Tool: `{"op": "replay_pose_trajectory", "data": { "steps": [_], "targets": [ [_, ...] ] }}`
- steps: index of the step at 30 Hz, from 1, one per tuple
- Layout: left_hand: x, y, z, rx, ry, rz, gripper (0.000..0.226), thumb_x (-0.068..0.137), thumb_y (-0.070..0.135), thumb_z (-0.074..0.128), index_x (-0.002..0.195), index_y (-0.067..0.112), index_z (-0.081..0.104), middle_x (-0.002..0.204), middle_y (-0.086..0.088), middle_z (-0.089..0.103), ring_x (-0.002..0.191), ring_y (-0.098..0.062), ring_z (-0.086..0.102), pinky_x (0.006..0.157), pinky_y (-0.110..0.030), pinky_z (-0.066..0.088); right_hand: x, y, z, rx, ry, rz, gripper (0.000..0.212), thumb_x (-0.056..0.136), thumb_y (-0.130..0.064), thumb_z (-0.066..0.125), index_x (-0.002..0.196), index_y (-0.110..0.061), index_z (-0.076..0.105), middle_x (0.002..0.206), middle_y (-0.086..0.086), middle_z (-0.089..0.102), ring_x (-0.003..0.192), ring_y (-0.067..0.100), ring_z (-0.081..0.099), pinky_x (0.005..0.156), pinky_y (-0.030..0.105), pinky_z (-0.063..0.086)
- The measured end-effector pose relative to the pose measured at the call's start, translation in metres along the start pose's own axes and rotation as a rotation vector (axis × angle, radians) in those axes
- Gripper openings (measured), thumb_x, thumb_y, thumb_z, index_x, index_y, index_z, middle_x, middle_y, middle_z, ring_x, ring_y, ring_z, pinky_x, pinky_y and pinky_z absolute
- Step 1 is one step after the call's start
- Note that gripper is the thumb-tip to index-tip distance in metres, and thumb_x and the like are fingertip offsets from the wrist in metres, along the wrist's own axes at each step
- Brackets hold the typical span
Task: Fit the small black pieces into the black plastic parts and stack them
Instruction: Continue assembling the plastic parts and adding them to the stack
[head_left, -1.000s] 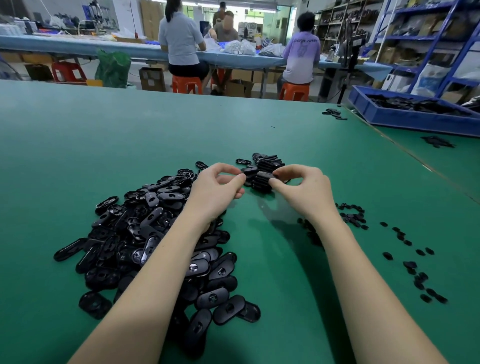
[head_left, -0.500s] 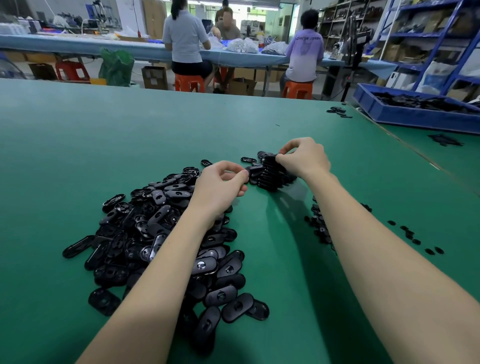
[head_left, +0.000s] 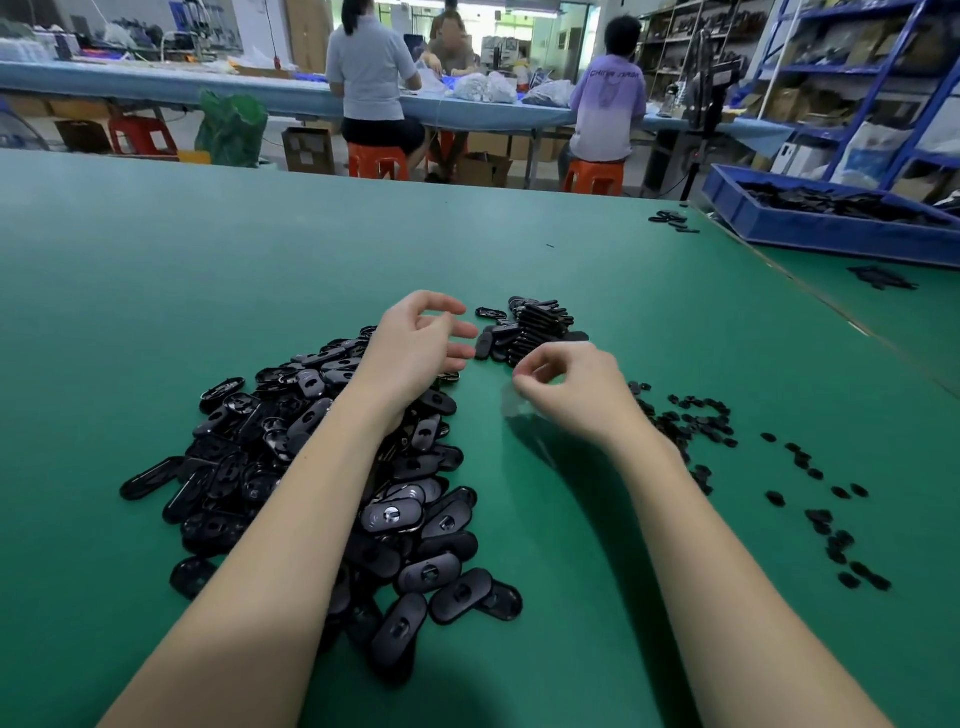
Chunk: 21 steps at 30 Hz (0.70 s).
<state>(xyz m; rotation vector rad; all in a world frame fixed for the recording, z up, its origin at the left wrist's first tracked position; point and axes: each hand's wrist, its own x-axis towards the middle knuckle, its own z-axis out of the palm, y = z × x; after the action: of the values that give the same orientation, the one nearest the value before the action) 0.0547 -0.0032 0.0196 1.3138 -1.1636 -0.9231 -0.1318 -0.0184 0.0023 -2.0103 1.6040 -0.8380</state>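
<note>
Hovering between cycles: neither hand holds a part, so the step in hand looks like the reach for fresh stock. The left hand (head_left: 415, 345) hangs over the far edge of the pile (head_left: 332, 467) at 9 o'clock, fingers loosely spread and slightly curled, empty. The right hand (head_left: 566, 389) is at centre, just near of the stack (head_left: 535, 330) at 12 o'clock; thumb and forefinger are curled close together, but whether they pinch anything I cannot tell, nothing dark shows between them. Small pieces (head_left: 696, 415) lie scattered at 3 o'clock on the table (head_left: 208, 260), the nearest just beside the right wrist. Next, by my reading, the left should drop onto one part from the pile while the right swings out to pick a single piece, then both meet at centre to press it in
</note>
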Motion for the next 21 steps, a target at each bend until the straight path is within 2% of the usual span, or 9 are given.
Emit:
{"op": "replay_pose_trajectory", "data": {
  "steps": [3, 5, 9, 13, 16, 19, 21],
  "targets": [
    [0.0, -0.001, -0.002, 0.025, 0.012, 0.003, 0.02, 0.103, 0.012, 0.043, 0.103, 0.017, 0.062, 0.094, -0.003, 0.074, 0.076, -0.012, 0.071, 0.078, -0.029, 0.061, -0.005, -0.012, 0.016, -0.046, -0.126, -0.065, 0.004, 0.084, -0.034, 0.071, 0.086, -0.033, 0.074, 0.082, -0.019, 0.071, 0.081, 0.003, 0.065, 0.082, 0.028, 0.054],
    [0.0, -0.004, -0.003, 0.082, 0.03, 0.008, 0.02, 0.101, 0.012, 0.044, 0.102, 0.02, 0.061, 0.092, 0.0, 0.075, 0.08, -0.013, 0.072, 0.081, -0.031, 0.06, -0.009, -0.021, 0.026, -0.085, -0.167, -0.106, 0.013, 0.084, -0.04, 0.072, 0.096, -0.036, 0.073, 0.091, -0.02, 0.071, 0.087, 0.005, 0.063, 0.081, 0.028, 0.05],
    [0.003, -0.007, -0.005, 0.125, 0.038, 0.017, 0.022, 0.1, 0.015, 0.042, 0.101, 0.026, 0.062, 0.083, 0.009, 0.075, 0.084, -0.011, 0.072, 0.086, -0.035, 0.059, -0.011, -0.028, 0.039, -0.224, -0.127, -0.19, 0.029, 0.087, -0.048, 0.072, 0.115, -0.04, 0.069, 0.11, -0.015, 0.063, 0.105, 0.013, 0.059, 0.078, 0.03, 0.04],
    [0.002, -0.008, -0.004, 0.134, 0.023, 0.01, 0.022, 0.1, 0.016, 0.043, 0.101, 0.025, 0.063, 0.084, 0.01, 0.076, 0.085, -0.011, 0.072, 0.09, -0.039, 0.059, -0.01, -0.029, 0.041, -0.263, -0.085, -0.209, 0.02, 0.088, -0.048, 0.071, 0.105, -0.039, 0.072, 0.107, -0.009, 0.059, 0.106, 0.019, 0.059, 0.076, 0.031, 0.039],
    [0.001, -0.008, -0.003, 0.143, 0.021, 0.008, 0.019, 0.098, 0.016, 0.047, 0.102, 0.026, 0.063, 0.083, 0.012, 0.075, 0.085, -0.012, 0.072, 0.092, -0.043, 0.057, -0.012, -0.03, 0.04, -0.277, -0.078, -0.208, 0.019, 0.085, -0.047, 0.071, 0.102, -0.038, 0.071, 0.106, -0.012, 0.064, 0.106, 0.019, 0.061, 0.076, 0.031, 0.038],
    [-0.001, -0.006, 0.0, 0.167, 0.014, 0.03, 0.017, 0.099, 0.017, 0.047, 0.101, 0.026, 0.062, 0.086, 0.009, 0.075, 0.086, -0.012, 0.072, 0.094, -0.046, 0.056, -0.01, -0.025, 0.023, -0.244, -0.105, -0.161, 0.016, 0.08, -0.044, 0.072, 0.095, -0.037, 0.072, 0.098, -0.021, 0.071, 0.099, 0.009, 0.065, 0.079, 0.028, 0.044],
    [-0.004, -0.005, 0.004, 0.192, -0.005, 0.04, 0.014, 0.098, 0.018, 0.051, 0.101, 0.026, 0.062, 0.088, 0.007, 0.076, 0.087, -0.013, 0.072, 0.093, -0.046, 0.056, -0.007, -0.019, 0.005, -0.19, -0.15, -0.116, 0.011, 0.08, -0.04, 0.074, 0.09, -0.036, 0.072, 0.089, -0.024, 0.072, 0.086, -0.003, 0.065, 0.077, 0.026, 0.046]
  ]
}}
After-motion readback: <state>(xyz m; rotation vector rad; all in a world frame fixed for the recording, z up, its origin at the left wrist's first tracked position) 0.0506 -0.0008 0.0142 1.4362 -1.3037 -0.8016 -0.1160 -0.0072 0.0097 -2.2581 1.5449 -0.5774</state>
